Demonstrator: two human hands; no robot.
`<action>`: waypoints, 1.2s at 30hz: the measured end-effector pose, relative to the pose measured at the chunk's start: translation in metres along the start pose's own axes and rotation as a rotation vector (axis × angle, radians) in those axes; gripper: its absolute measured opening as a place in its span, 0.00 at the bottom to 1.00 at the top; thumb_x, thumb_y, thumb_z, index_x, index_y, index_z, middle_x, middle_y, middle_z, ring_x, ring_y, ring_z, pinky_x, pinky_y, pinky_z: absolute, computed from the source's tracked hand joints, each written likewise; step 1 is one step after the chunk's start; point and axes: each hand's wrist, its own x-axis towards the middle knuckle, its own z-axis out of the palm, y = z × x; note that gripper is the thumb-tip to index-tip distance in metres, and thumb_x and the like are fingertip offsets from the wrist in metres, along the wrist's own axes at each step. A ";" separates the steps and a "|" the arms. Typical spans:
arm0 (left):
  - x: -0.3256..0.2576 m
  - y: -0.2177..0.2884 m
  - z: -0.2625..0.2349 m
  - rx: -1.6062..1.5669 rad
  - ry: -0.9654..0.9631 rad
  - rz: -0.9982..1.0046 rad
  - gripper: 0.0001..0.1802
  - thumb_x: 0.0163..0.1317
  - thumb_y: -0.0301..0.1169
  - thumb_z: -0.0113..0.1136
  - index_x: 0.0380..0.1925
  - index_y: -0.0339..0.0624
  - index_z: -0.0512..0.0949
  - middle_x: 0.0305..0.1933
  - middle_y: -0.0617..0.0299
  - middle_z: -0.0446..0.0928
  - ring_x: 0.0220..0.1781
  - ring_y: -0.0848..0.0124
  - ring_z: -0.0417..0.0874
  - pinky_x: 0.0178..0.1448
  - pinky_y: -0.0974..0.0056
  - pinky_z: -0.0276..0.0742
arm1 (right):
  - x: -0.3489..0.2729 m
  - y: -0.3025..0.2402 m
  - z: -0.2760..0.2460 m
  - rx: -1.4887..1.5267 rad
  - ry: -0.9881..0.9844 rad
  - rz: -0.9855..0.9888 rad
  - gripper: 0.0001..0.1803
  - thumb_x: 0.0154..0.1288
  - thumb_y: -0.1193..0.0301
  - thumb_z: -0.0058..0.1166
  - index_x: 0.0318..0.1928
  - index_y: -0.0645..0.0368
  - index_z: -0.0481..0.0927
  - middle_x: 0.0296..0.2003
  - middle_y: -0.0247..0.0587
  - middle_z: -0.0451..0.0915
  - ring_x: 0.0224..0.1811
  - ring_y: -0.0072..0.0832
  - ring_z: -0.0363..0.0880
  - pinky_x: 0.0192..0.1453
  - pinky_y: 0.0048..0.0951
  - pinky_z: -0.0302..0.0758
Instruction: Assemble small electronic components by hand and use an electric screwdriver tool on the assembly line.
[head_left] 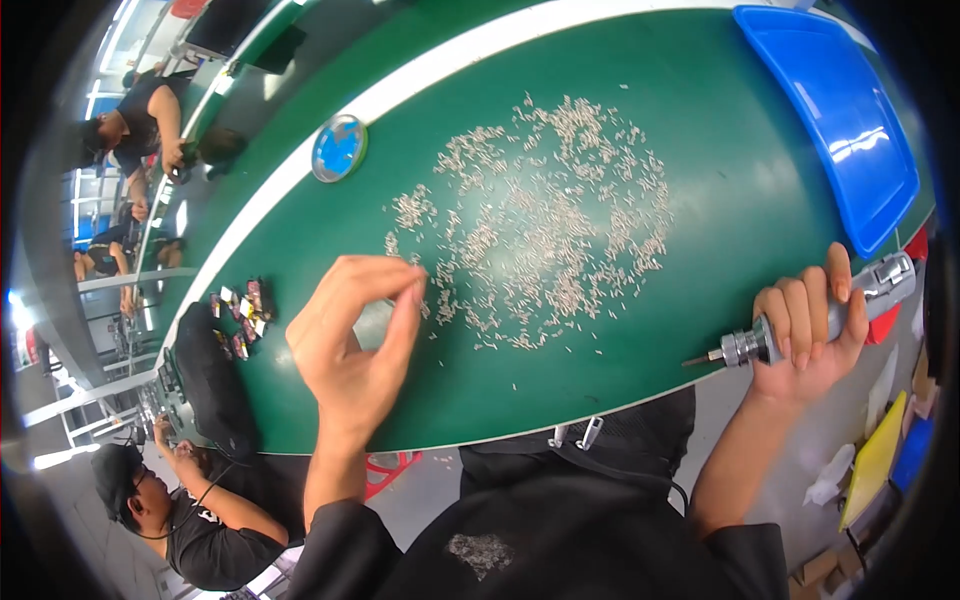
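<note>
My right hand [808, 335] is wrapped round a grey powered screwdriver [880, 288], and the bit [703, 357] points left just over the table's near edge. At the left side of a wide scatter of tiny silvery screws [560, 235], my left hand [350, 335] has thumb and index finger pinched together. Whatever lies between those fingertips, if anything, is too small to make out. The screws are spread loosely over the green tabletop [740, 190].
A blue tray [850, 130] lies at the far right, and a round dish [340, 148] with blue inside sits at the back left. Several small dark parts [240, 315] lie left of my left hand, beside a black bag [212, 380]. Other people work at the left.
</note>
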 end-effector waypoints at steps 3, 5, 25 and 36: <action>-0.017 0.031 0.019 -0.397 -0.005 -0.172 0.08 0.50 0.11 0.64 0.31 0.29 0.80 0.32 0.50 0.82 0.35 0.64 0.83 0.42 0.65 0.77 | 0.004 0.009 0.009 -0.022 0.045 -0.017 0.10 0.76 0.64 0.39 0.39 0.56 0.66 0.14 0.27 0.62 0.13 0.18 0.60 0.26 0.24 0.62; -0.027 0.053 0.029 -0.685 -0.052 -0.336 0.06 0.54 0.12 0.61 0.32 0.29 0.79 0.33 0.48 0.82 0.36 0.63 0.83 0.43 0.63 0.77 | 0.010 0.017 0.030 0.070 0.033 -0.051 0.09 0.74 0.67 0.44 0.37 0.58 0.66 0.13 0.29 0.62 0.12 0.19 0.62 0.25 0.23 0.63; -0.040 0.077 0.071 -1.114 -0.168 -0.349 0.07 0.68 0.21 0.53 0.33 0.27 0.76 0.31 0.49 0.80 0.32 0.65 0.80 0.38 0.63 0.77 | 0.000 0.045 0.072 0.175 -0.024 -0.195 0.11 0.70 0.63 0.46 0.39 0.58 0.69 0.15 0.32 0.66 0.15 0.23 0.68 0.26 0.26 0.67; -0.032 0.079 0.082 -0.722 -0.195 -0.254 0.02 0.59 0.15 0.57 0.32 0.28 0.77 0.27 0.52 0.79 0.27 0.66 0.79 0.34 0.66 0.76 | 0.003 0.037 0.049 0.046 -0.074 -0.084 0.14 0.74 0.62 0.41 0.42 0.61 0.70 0.14 0.29 0.66 0.13 0.20 0.65 0.25 0.24 0.65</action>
